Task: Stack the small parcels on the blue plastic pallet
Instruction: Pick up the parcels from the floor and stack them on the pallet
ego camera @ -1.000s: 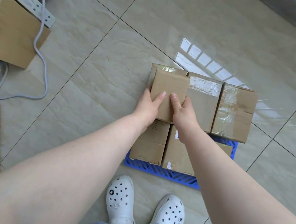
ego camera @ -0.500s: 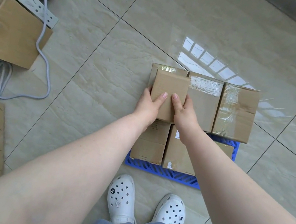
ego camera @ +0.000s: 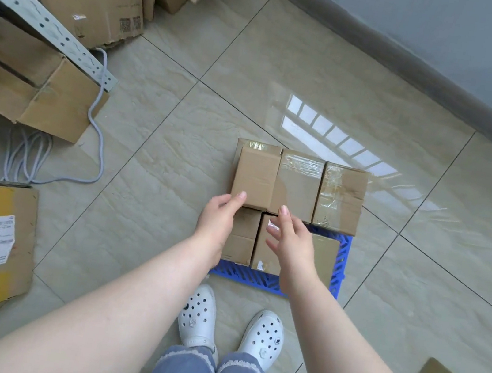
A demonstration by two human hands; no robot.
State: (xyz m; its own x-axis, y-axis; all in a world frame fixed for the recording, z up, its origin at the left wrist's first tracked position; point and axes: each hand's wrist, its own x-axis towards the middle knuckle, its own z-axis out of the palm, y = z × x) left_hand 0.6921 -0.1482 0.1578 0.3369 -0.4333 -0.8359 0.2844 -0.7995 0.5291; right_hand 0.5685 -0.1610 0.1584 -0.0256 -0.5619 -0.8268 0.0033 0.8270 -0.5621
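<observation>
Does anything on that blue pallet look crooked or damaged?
Slightly. The top parcel sits off-square, leaving a strip of the parcel below showing behind it. The right-hand parcel wears wrinkled tape. The pallet looks intact.

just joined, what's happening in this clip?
A person is stacking small brown cardboard parcels on a blue plastic pallet on the tiled floor. The left hand touches the near edge of the top plain cardboard parcel, which sits on the stack's far-left corner. The right hand hovers open beside it, holding nothing. Two tape-wrapped parcels stand alongside.
</observation>
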